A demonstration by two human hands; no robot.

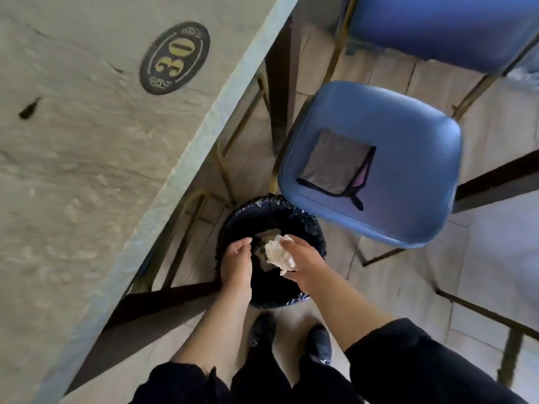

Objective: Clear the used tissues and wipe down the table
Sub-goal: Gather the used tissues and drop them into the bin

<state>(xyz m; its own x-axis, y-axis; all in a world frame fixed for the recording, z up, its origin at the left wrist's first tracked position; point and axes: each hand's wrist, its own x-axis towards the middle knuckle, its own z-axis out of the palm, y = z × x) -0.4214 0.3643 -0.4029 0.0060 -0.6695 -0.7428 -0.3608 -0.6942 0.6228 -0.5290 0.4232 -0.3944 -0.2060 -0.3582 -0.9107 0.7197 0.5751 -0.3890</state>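
Above lined bin (309,225): right hand (303,262) clutching crumpled tissue (278,255), left hand (236,263) slack

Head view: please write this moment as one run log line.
right hand: holds tissue | left hand: empty | both above bin | cloth: on chair

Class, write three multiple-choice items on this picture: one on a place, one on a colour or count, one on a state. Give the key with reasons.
1. Where does the grey cloth lie?
A on the table
B on the near blue chair
C in the bin

2. What colour is the bin liner?
A white
B black
C green

3. What does the right hand do?
A holds a crumpled tissue
B wipes the table
C hangs empty

Key: 1 B, the cloth rests flat on the seat. 2 B, the glossy black liner folds over the rim. 3 A, its fingers curl round the white wad above the bin, beside the empty left hand.
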